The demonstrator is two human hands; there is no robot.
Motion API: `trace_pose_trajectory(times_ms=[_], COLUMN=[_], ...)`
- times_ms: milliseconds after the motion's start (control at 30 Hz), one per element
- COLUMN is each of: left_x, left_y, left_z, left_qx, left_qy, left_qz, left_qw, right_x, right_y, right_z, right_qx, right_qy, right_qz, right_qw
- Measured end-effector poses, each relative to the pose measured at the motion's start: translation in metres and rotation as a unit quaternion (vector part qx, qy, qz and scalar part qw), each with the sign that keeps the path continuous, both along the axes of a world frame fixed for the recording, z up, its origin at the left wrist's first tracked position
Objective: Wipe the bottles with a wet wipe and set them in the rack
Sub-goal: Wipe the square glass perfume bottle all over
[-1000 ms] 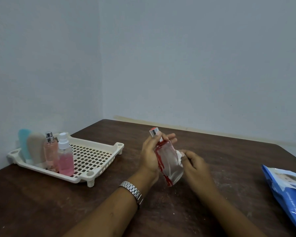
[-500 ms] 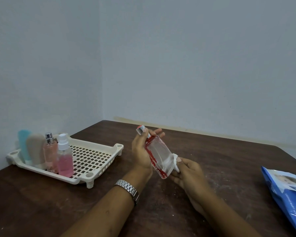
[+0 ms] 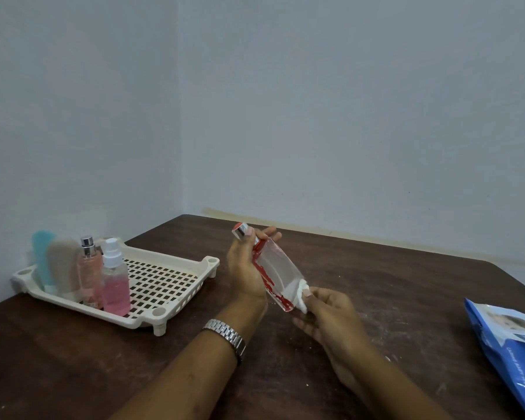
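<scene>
A clear glass bottle with red trim and a silver cap [image 3: 275,268] is gripped tilted in the left hand [image 3: 244,274], base exposed for the crumpled white wet wipe [image 3: 299,294] pinched by the right hand [image 3: 328,316] (above the table); the cream perforated plastic rack [image 3: 164,278] is kept near.

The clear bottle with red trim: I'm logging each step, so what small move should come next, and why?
Probably finish wiping the base, then carry it to the rack. The left hand holds the clear bottle tilted; the right hand presses the wipe at its bottom end.
</scene>
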State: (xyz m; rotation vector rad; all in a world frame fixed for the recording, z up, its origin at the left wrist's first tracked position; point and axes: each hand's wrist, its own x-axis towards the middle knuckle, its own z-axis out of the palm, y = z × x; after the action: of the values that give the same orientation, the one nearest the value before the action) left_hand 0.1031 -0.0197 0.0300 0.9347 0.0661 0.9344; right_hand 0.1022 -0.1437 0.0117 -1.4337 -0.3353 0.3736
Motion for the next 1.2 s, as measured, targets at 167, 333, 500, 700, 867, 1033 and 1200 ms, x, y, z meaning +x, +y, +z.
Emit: trace_pose_trajectory(times_ms=[167,333,500,700,867,1033,1200], left_x=[0.000,0.003,0.000,-0.004,-0.004,-0.004,-0.002], left_y=[0.014,0.014,0.009,0.011,0.021,0.015,0.010], left_z=[0.001,-0.003,-0.001,0.002,0.003,0.001,-0.003], left_qx=[-0.038,-0.007,0.072,0.181,0.194,0.193,0.138], left_qy=[-0.001,0.032,0.045,0.069,0.111,0.140,0.150], left_qz=[0.026,0.029,-0.004,-0.008,0.012,0.007,-0.014], left_qw=[0.999,0.999,0.996,0.981,0.975,0.971,0.979], right_x=[-0.010,-0.006,-0.007,0.003,0.012,0.022,0.027], right_y=[0.005,0.005,0.007,0.002,-0.003,-0.009,-0.009], right_z=[0.000,-0.001,-0.004,-0.002,-0.003,-0.007,-0.011], right_qx=[-0.024,-0.037,0.007,0.041,0.053,-0.022,-0.080], right_qy=[-0.006,0.002,0.020,0.038,0.034,-0.018,-0.100], right_qz=[0.057,0.073,0.061,0.035,0.008,-0.043,-0.086], right_qw=[0.998,0.997,0.998,0.998,0.998,0.999,0.988])
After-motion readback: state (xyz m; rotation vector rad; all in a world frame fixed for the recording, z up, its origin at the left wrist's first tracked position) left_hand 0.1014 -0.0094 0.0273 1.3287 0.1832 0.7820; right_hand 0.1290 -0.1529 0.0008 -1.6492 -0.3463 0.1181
